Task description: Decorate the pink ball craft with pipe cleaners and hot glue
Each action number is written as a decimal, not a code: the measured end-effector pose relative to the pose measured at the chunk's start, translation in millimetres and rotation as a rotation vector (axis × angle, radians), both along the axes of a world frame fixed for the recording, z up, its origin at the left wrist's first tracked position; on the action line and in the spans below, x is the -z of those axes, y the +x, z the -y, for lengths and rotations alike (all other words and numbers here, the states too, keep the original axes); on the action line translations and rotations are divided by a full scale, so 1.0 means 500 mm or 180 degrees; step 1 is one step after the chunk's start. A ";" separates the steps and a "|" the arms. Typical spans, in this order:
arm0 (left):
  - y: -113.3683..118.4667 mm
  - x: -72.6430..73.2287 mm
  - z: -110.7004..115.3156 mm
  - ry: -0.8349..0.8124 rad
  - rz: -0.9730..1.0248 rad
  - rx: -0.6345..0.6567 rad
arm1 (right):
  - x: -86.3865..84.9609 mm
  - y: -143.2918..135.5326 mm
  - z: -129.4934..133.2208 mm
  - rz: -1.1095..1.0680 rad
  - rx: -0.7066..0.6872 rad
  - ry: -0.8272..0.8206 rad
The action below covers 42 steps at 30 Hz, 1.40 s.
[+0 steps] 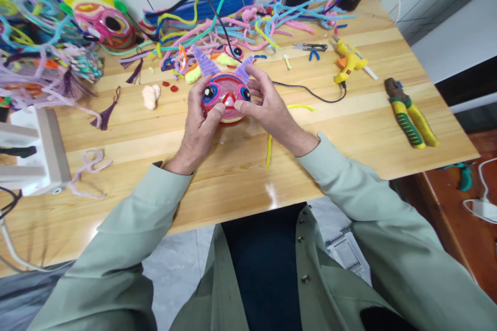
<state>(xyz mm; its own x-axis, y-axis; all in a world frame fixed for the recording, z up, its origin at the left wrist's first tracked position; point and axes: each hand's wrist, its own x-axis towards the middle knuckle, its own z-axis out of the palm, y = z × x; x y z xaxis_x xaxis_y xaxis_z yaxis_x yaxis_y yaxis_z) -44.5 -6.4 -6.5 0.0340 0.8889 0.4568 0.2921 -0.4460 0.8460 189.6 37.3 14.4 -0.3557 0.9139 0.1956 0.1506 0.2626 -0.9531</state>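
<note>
Between my two hands is a round craft animal face made of coiled pink, red and blue pipe cleaners. It has two dark eyes ringed in blue and pink, a red piece at the centre, and purple pointed ears on top. My left hand wraps its left side, with the thumb pressed on the front by the red piece. My right hand grips the right side, its thumb also on the front and the index finger near the right ear. The back of the face is hidden.
Pipe cleaners heap along the wall. A yellow glue gun, thread snips and green-yellow pliers lie to the right. Another craft head stands back left. A white device sits at left, near a lilac pipe cleaner.
</note>
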 end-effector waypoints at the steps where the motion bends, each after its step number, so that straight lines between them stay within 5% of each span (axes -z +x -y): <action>1: 0.000 0.001 0.000 0.0005 0.0010 -0.0011 | 0.000 0.002 -0.001 -0.0009 -0.0029 -0.0011; 7: 0.001 0.001 -0.002 0.0060 0.0006 -0.0024 | -0.013 0.019 0.004 0.0096 0.0104 0.0241; 11: 0.003 -0.001 -0.001 0.0032 0.0003 -0.0005 | -0.043 0.025 0.027 0.0470 0.0537 0.1205; 15: 0.002 0.001 0.000 0.0028 0.0013 0.0004 | -0.061 0.018 0.045 0.0851 0.0500 0.1924; 24: 0.003 -0.004 0.002 0.0008 0.0024 -0.0040 | -0.065 0.004 0.051 0.1055 0.0284 0.1309; 42: 0.002 0.000 0.004 -0.0056 0.0037 -0.0005 | -0.045 0.002 0.041 0.0856 0.0278 0.1573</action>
